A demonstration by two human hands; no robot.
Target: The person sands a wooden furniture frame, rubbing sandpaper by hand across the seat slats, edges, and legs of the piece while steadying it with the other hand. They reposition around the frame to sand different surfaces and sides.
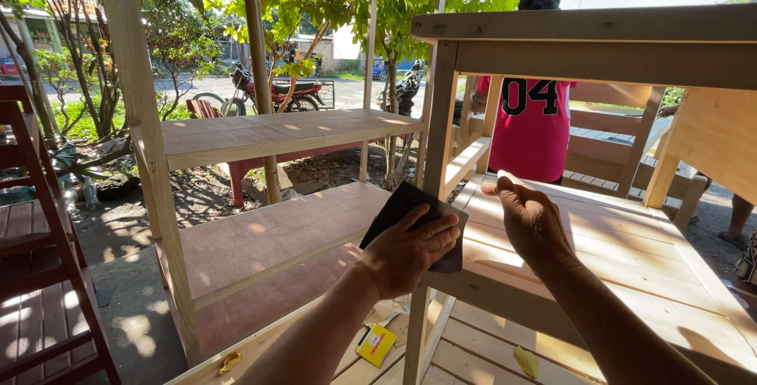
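1. You are pressing a dark sheet of sandpaper (410,223) against the corner where the upright post (436,141) meets the slatted shelf (615,251) of the bare-wood rack; your left hand (406,251) is lying flat over the sheet, its grip pinning the paper under the fingers rather than clenching it.
2. Your right hand (530,223) is resting on the slatted shelf just beside the post, its grip released and grasping nothing, fingers curled loosely.
3. The sheet is overhanging the shelf edge, so I judge it could be slipping out from under your palm, or folding at the corner, if you are pushing hard along the post.
4. The raw edges of the slats and post look unfinished; splinters could be catching your fingertips where they are running off the paper.
5. Your bracing hand is sitting close to the rubbing area, so a long stroke could be bumping into it.
6. Around you: a taller plywood shelf unit (268,196) is standing to the left, a small yellow packet (377,344) is lying on the boards below, and a person in a pink shirt (532,129) is standing beyond the rack, well apart from your hands.
7. The rack's top rail (591,38) is hanging overhead, limiting how high you are lifting your arms.
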